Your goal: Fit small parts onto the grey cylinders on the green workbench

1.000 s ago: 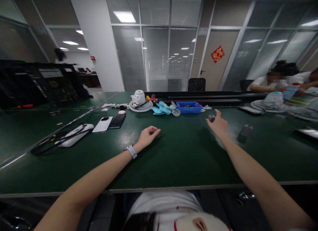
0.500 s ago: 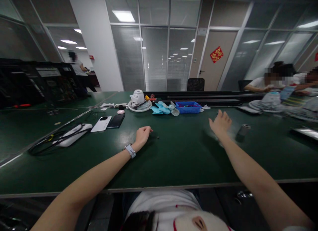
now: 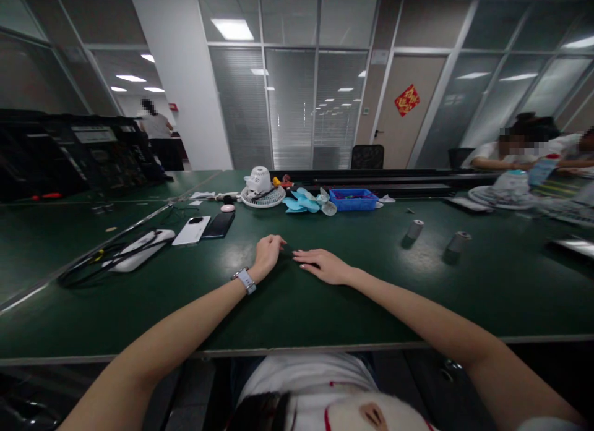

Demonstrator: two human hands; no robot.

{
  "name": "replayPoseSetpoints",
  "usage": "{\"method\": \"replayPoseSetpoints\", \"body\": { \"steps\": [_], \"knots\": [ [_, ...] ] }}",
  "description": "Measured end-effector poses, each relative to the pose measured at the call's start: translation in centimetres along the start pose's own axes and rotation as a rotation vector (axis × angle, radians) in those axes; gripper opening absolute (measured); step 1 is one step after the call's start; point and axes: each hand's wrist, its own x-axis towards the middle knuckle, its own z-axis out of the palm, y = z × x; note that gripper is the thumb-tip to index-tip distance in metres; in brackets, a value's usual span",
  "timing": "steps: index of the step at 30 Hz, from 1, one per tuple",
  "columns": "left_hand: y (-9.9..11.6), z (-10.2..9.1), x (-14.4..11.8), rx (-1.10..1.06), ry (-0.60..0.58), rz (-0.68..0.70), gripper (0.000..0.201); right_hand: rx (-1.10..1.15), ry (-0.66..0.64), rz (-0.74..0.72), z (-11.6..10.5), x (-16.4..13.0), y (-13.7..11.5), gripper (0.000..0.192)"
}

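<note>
My left hand (image 3: pixel 268 253), with a light-strapped watch (image 3: pixel 245 281) on its wrist, rests on the green tabletop (image 3: pixel 306 320). Its fingers are curled in; anything inside them is hidden. Facing it from the right, my right hand (image 3: pixel 325 266) lies low over the table, palm down, fingers stretched out and holding nothing I can see. Its fingertips are just short of the left hand, and what lies beneath them is hidden. Further right stand two small grey cylinders, a farther one (image 3: pixel 416 229) and a nearer one (image 3: pixel 459 241).
Behind the hands are a white fan body (image 3: pixel 260 183), blue fan blades (image 3: pixel 304 201) and a blue tray (image 3: pixel 353 200) of small items. Leftward lie a white phone (image 3: pixel 190 231), a dark phone (image 3: pixel 218 225) and a white cabled device (image 3: pixel 143 250). Other people sit at far right.
My right hand has come down and left from beside the cylinders to my left hand, uncovering the farther cylinder. A tiny dark object seen between the hands is now hidden. My left hand stayed put.
</note>
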Motion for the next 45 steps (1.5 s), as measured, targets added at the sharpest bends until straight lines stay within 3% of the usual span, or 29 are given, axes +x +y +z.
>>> {"method": "replayPoseSetpoints", "body": {
  "steps": [5,8,12,16,19,22,25,29,45],
  "knots": [
    [-0.2,-0.1,0.0,0.019,-0.016,0.039,0.033,-0.134,0.122,0.107,-1.0,-0.1,0.7,0.027],
    [-0.1,-0.1,0.0,0.047,-0.018,0.075,0.035,-0.347,0.205,0.192,-3.5,-0.8,2.5,0.031],
    [0.1,0.1,-0.1,0.035,-0.015,0.083,0.039,-0.649,0.440,0.528,-9.2,-4.5,7.2,0.035],
    [0.0,0.1,-0.1,0.045,-0.025,0.078,0.041,-0.778,0.669,0.934,-14.2,-10.1,11.9,0.037],
    [-0.1,0.1,0.0,0.046,-0.043,0.081,0.042,-0.744,0.738,1.116,-15.7,-13.2,14.2,0.035],
    [-0.2,0.1,-0.1,0.037,-0.044,0.086,0.043,-0.678,0.720,1.210,-15.8,-14.6,15.2,0.035],
    [0.0,0.1,-0.1,0.049,-0.041,0.085,0.043,-0.625,0.736,1.243,-15.4,-14.8,15.4,0.036],
    [0.0,0.1,-0.1,0.053,-0.045,0.083,0.042,-0.641,0.801,1.174,-15.2,-14.6,15.3,0.037],
    [0.0,0.2,-0.2,0.062,-0.048,0.104,0.042,-0.628,0.777,1.175,-15.0,-14.3,15.1,0.033]
  ]
}}
